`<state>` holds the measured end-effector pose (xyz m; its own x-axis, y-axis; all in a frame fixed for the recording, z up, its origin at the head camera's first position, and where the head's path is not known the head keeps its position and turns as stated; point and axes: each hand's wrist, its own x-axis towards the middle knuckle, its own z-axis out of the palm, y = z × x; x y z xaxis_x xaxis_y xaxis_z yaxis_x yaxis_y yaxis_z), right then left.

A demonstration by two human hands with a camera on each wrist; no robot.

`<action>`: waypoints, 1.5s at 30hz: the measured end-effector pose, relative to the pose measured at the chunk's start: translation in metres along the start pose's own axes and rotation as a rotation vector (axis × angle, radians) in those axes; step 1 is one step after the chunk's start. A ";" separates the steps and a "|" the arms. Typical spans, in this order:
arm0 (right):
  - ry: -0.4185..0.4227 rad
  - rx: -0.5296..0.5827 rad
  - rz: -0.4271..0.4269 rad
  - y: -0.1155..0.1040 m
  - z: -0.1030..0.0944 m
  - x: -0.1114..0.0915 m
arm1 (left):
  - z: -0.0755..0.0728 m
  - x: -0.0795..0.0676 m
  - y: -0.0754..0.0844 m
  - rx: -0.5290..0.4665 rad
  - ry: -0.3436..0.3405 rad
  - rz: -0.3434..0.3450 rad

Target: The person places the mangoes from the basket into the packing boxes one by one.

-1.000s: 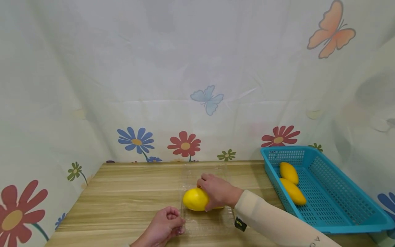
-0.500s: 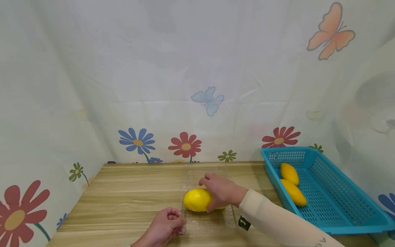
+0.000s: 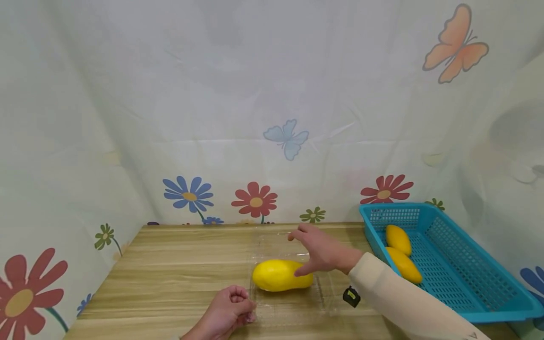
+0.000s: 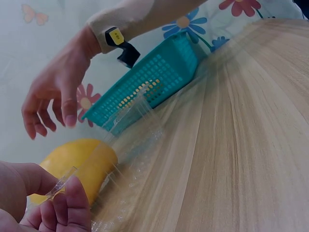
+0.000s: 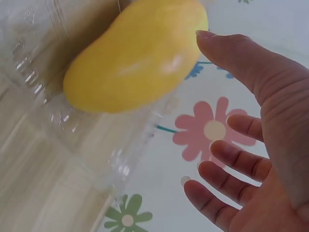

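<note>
In the head view, the yellow mango [image 3: 278,276] lies in the clear box [image 3: 289,309] on the wooden table [image 3: 182,264]. Your left hand [image 3: 227,309] grips the box's near left edge; your right hand [image 3: 323,250] is above the box, fingers spread. Right of the box, the blue basket [image 3: 488,316] holds two darker mangoes [image 3: 403,265].

In the left wrist view, you pinch the box's edge between thumb and fingers; above the box, your right hand hangs free, holding nothing.

In the right wrist view, your right thumb is beside the yellow mango, apart from your loose fingers.
</note>
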<state>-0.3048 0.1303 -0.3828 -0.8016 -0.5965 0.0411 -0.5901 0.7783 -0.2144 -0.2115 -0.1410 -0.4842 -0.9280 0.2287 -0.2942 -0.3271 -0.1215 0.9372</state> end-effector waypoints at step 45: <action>0.222 -0.013 0.168 0.098 -0.077 -0.085 | -0.002 0.000 0.000 0.003 -0.032 0.010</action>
<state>-0.3019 0.2727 -0.3321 -0.8889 -0.4024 0.2188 -0.4471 0.8660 -0.2239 -0.2120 -0.1432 -0.4847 -0.9250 0.2580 -0.2789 -0.3174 -0.1209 0.9406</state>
